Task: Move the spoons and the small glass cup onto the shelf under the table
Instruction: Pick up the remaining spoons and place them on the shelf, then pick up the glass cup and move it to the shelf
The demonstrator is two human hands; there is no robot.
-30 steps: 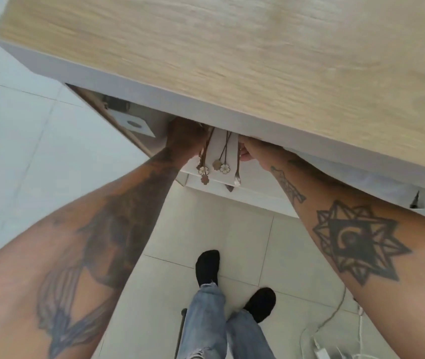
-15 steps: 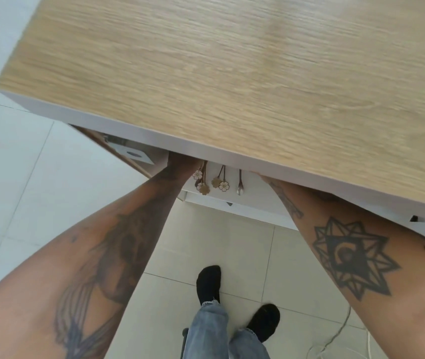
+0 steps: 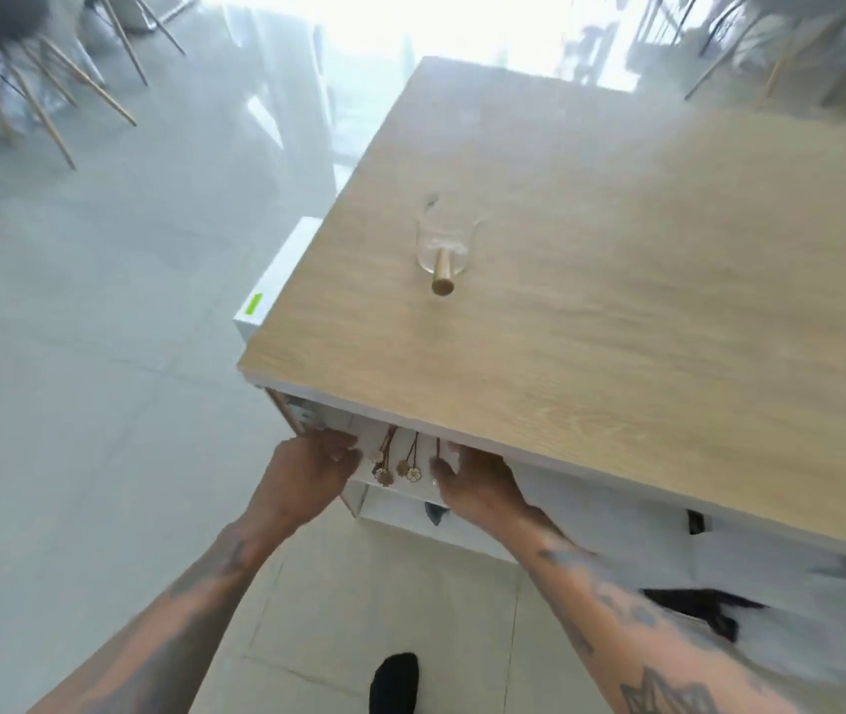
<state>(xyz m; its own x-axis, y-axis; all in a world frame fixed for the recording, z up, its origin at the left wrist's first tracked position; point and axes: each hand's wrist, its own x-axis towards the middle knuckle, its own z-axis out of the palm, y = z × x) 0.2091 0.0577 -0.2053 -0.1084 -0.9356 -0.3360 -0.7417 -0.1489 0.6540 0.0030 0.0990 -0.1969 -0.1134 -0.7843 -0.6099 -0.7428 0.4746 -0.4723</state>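
Note:
Several thin spoons (image 3: 400, 458) with flower-shaped handle ends lie on the white shelf (image 3: 367, 474) under the wooden table (image 3: 616, 311), handles pointing at me. My left hand (image 3: 310, 471) is just left of them and my right hand (image 3: 472, 479) just right, both at the shelf's front edge with fingers spread and nothing held. The small glass cup (image 3: 444, 244) with a wooden handle stands on the tabletop near its left edge, well beyond both hands.
A white box with a green label (image 3: 271, 286) sits by the table's left side. Chairs with wooden legs (image 3: 39, 79) stand at the far left and far right. Dark cloth (image 3: 699, 608) lies lower right. My socked foot (image 3: 395, 682) is on the tiled floor.
The view has lifted, so the tabletop and the cup now show. Both hands have drawn back out from under the table, leaving the spoons lying on the shelf.

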